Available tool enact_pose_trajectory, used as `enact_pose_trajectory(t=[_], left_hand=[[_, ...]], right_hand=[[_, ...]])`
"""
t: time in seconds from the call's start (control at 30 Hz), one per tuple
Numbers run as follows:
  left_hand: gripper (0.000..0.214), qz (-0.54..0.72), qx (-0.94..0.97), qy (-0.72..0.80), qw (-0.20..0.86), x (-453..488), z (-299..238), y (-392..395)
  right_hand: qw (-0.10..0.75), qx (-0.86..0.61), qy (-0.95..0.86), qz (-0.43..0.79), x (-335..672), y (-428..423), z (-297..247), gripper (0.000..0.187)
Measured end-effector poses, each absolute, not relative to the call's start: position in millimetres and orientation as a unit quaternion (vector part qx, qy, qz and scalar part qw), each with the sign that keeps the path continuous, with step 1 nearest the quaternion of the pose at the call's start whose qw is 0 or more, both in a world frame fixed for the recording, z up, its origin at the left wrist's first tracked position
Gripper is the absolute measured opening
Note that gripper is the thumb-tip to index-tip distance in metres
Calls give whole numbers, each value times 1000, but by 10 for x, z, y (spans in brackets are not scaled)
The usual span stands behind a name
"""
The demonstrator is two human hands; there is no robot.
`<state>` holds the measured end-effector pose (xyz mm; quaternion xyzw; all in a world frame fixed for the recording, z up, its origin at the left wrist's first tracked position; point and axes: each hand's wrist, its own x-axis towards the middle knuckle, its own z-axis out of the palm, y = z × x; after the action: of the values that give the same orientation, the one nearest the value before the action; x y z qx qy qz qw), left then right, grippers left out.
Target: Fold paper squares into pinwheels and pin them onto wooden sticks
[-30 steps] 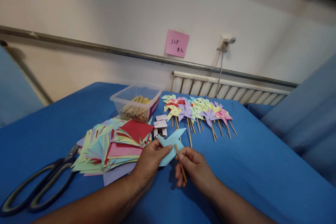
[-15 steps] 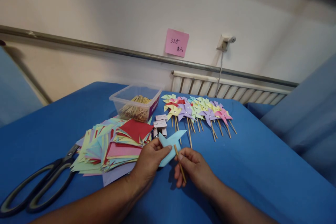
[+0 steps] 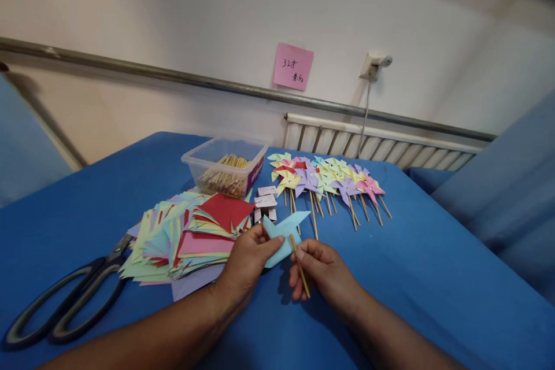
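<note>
My left hand (image 3: 250, 254) pinches a light blue paper pinwheel (image 3: 284, 230) by its left side, thumb on top. In my right hand (image 3: 323, 269), a thin wooden stick (image 3: 300, 269) is held between thumb and fingers. The stick's upper end lies over the lower right part of the blue paper; whether the two are joined I cannot tell. Just behind my left hand stand small white boxes (image 3: 265, 201). A stack of coloured paper squares (image 3: 208, 245) spreads to the left of that hand.
A clear plastic box (image 3: 203, 170) of wooden sticks stands at the back. Several finished pinwheels (image 3: 347, 188) lie at the back right. Large scissors (image 3: 97, 272) rest at the left on the blue-covered table (image 3: 433, 266). A radiator (image 3: 390, 147) is behind the table.
The view has shifted slightly. Both hands keep nearly the same hold on the blue pinwheel and the stick.
</note>
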<state>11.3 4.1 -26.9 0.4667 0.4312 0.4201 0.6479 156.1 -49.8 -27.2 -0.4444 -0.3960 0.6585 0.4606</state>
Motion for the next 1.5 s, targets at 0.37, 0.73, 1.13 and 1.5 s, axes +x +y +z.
enact_pose_trajectory(t=[0.37, 0.73, 1.13, 1.5], left_hand=[[26, 434, 424, 433, 667, 126, -252, 39], [28, 426, 418, 432, 676, 114, -263, 44], [25, 424, 436, 435, 663, 114, -275, 55], [24, 422, 472, 446, 632, 109, -302, 71]], right_hand=[[545, -447, -376, 601, 1680, -552, -120, 28], [581, -441, -363, 580, 1654, -489, -184, 32], [543, -458, -412, 571, 1594, -519, -128, 37], [535, -448, -396, 596, 1473, -533, -259, 37]])
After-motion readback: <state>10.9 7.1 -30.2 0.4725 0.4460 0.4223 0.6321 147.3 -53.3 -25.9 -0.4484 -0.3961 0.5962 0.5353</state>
